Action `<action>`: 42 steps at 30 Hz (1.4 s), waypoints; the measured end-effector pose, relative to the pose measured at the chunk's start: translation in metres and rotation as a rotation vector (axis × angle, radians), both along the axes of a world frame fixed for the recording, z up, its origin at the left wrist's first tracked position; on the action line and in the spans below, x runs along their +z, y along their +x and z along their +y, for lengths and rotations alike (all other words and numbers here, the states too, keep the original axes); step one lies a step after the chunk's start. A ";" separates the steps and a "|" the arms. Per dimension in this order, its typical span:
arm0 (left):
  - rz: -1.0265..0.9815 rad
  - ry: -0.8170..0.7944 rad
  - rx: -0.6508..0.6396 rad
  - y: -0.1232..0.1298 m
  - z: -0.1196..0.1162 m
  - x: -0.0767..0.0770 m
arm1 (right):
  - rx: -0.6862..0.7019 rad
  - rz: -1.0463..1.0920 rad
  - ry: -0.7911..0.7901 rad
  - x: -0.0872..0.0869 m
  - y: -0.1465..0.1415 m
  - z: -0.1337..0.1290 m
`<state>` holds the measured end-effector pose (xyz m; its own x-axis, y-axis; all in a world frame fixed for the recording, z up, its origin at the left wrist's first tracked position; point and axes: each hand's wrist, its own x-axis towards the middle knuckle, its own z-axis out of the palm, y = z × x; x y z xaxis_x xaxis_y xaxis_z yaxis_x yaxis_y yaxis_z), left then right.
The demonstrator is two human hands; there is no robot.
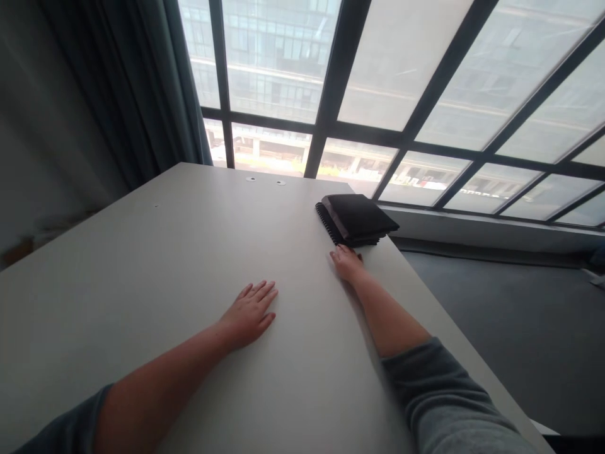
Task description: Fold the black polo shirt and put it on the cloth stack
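Observation:
On the white table (189, 252), my left hand (250, 315) lies flat, palm down, with its fingers stretched out and nothing in it. My right hand (348, 261) reaches farther forward, to the near edge of a small stack of black notebooks (363, 217). Its fingers are bent, and a bit of something dark shows at its right side; what it holds is hidden. The stack has a spiral-bound edge on its left and a dark cover on top. It lies near the table's right edge, slightly askew.
Two small round fittings (280, 183) sit at the table's far edge. Beyond stand large dark-framed windows (326, 126). A dark curtain (142, 82) hangs at the left. Grey floor (510, 315) lies past the right edge.

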<state>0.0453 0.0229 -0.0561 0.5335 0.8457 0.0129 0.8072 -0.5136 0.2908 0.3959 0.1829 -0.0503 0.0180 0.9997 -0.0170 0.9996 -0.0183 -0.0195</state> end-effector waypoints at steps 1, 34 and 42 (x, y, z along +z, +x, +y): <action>-0.001 0.000 -0.001 0.000 0.001 0.000 | 0.017 0.018 0.002 0.003 -0.003 -0.015; -0.001 0.043 0.014 -0.005 0.016 -0.017 | 0.002 0.370 0.723 0.052 0.005 -0.121; -0.178 0.189 -0.004 -0.002 0.006 -0.001 | 0.070 0.517 0.827 0.138 -0.036 -0.139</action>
